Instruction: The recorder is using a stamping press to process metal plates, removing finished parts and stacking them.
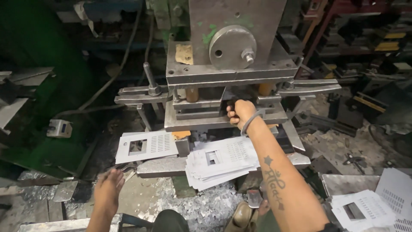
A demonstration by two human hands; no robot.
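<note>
Dim metal workshop, a grey press machine (227, 64) in front.
Right hand (240, 112) reaches far forward, fingers closed on something dark inside the press; just below it lies a stack of punched sheets (219, 163). Left hand (108, 189) hangs open, low.

Dim workshop, lit only around the middle. Green wall (30, 38) at nine to eleven o'clock, dark, with a cable (112, 75) sagging across it down to a small grey switch box (59, 128) at nine. Grimy concrete floor (148, 198) at six, strewn with pale metal scrap (206, 208). Steel offcuts (64, 191) flat on the ground at seven to eight. Red rack (330, 17) at one o'clock, shelves (382, 43) at two crowded with dark metal blocks. More dirty floor (330, 148) at three to four, littered with loose parts and shavings
</note>
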